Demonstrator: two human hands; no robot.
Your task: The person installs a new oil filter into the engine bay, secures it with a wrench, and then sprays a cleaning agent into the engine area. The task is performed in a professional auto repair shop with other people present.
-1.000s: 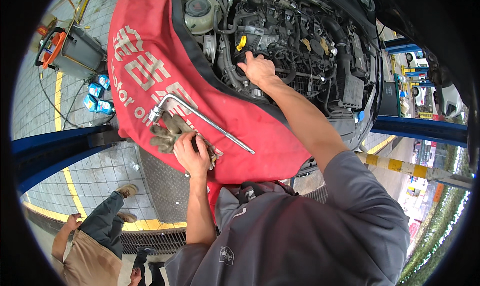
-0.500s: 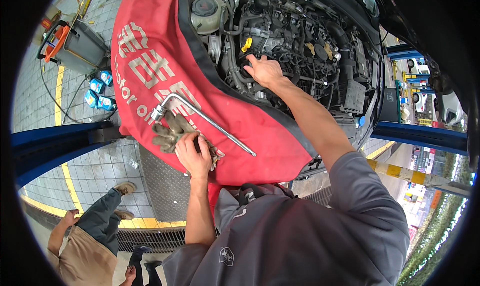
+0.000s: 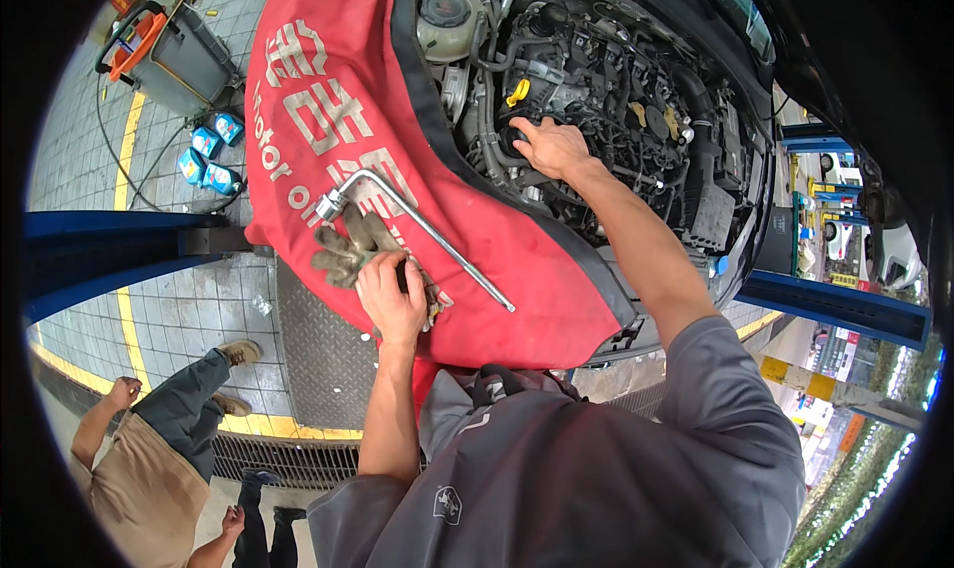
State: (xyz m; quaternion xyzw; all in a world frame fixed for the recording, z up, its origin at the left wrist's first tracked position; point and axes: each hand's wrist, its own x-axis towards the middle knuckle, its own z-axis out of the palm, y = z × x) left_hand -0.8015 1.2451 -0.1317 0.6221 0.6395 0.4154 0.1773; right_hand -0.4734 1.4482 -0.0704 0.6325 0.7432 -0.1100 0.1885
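My right hand [image 3: 554,149] reaches into the engine bay [image 3: 606,101]. Its thumb and fingers are closed round a black round part [image 3: 513,140], just below a yellow dipstick handle [image 3: 518,93]. My left hand [image 3: 392,298] lies on the red fender cover [image 3: 537,290], over a pair of soiled work gloves [image 3: 343,253]. Its fingers are curled, with something small and dark [image 3: 402,276] showing between thumb and forefinger; what it is I cannot make out. A bent chrome socket wrench [image 3: 427,228] rests on the cover beside the gloves, its socket end touching them.
A coolant tank [image 3: 444,21] sits at the bay's far left. On the tiled floor stand blue bottles [image 3: 221,178] and a grey bin [image 3: 184,71]. Blue lift arms [image 3: 109,255] flank the car. Two people are at lower left, one in a tan shirt [image 3: 149,479].
The whole view has shifted slightly, moving the car and cover right in the picture. Both hands keep their places on the gloves and the black part.
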